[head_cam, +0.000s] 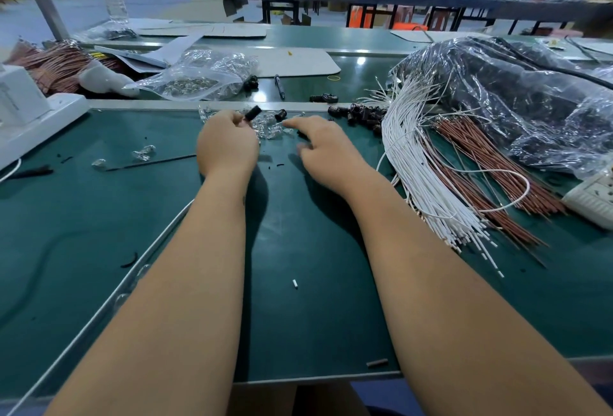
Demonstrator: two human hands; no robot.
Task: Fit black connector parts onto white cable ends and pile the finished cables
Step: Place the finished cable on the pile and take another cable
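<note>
Your left hand (227,145) is curled, pinching a black connector (252,113) at the fingertips, raised just above the green mat (99,216). Your right hand (326,146) is over the mat just right of it, index finger stretched toward the clear parts (268,126) scattered between both hands; other fingers loosely bent and blurred, holding nothing visible. One loose black part (281,114) sits just past that fingertip. More black connectors (360,115) are heaped to the right, touching the near end of the white cables (418,163), which fan out along the mat's right side. Brown cables (481,163) lie beside and partly under the white ones. A crumpled plastic bag (517,100) sits behind them. Clear bag of parts (202,75) and a pen (279,86) are farther back. A short white offcut (295,283) lies between your forearms.
</note>
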